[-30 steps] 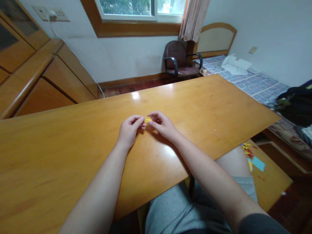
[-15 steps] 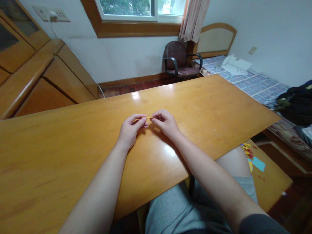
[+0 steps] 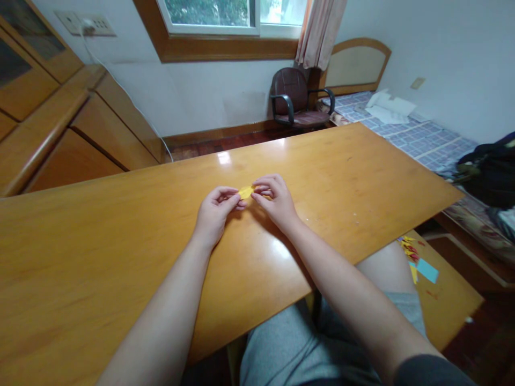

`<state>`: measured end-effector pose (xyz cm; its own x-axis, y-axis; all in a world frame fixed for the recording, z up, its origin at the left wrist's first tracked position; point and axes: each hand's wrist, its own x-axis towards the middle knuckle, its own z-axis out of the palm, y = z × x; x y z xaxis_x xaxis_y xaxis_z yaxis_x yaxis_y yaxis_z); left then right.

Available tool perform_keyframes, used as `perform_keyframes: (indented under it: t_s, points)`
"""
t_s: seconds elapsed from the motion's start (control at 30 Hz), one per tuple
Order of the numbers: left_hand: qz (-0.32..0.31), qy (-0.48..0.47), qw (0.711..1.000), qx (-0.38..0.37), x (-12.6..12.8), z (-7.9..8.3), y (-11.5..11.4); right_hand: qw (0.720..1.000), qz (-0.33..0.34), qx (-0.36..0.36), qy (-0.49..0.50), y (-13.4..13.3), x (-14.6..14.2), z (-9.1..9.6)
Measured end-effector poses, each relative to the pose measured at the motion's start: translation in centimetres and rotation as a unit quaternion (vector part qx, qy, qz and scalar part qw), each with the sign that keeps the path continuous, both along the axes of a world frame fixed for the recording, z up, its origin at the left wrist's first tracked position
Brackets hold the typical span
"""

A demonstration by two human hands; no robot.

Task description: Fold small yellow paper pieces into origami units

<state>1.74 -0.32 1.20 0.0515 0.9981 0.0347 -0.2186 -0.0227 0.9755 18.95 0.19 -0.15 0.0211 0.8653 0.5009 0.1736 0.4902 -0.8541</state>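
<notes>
Between my two hands, just above the table (image 3: 120, 230), is a small piece of yellow folded paper (image 3: 246, 192) with its flat face turned up toward me. My left hand (image 3: 219, 212) pinches its left end between thumb and fingers. The right end is pinched by the thumb and fingertips of my right hand (image 3: 274, 198). My fingers cover both ends, so the exact folded shape is hard to make out.
At the lower right, a lower wooden surface (image 3: 450, 300) carries small yellow and red paper pieces (image 3: 409, 249) and a light blue sheet (image 3: 427, 271). Beyond the table stand a brown armchair (image 3: 292, 96) and a bed with a checked cover (image 3: 434, 140). Cabinets (image 3: 108, 126) line the left.
The yellow paper showed only as a thin edge before; now its broader face is visible. My right hand's fingers have shifted up slightly, while my left hand stays nearly in place.
</notes>
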Motion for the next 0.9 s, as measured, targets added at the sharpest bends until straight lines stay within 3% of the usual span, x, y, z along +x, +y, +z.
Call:
perform_keyframes:
  t_s: [0.17,0.7,0.9]
  points:
    - [0.016,-0.024,1.000,0.006,-0.15,-0.08,0.19,1.000,0.014,-0.015,-0.006,-0.14,-0.06,-0.12]
    - [-0.080,0.035,0.992,-0.096,-0.59,0.73,-0.23,0.994,0.069,0.045,-0.069,-0.41,0.35,0.45]
    - [-0.051,0.047,0.994,-0.080,-0.54,0.22,-0.02,0.994,0.066,0.052,-0.070,-0.34,0.38,0.32]
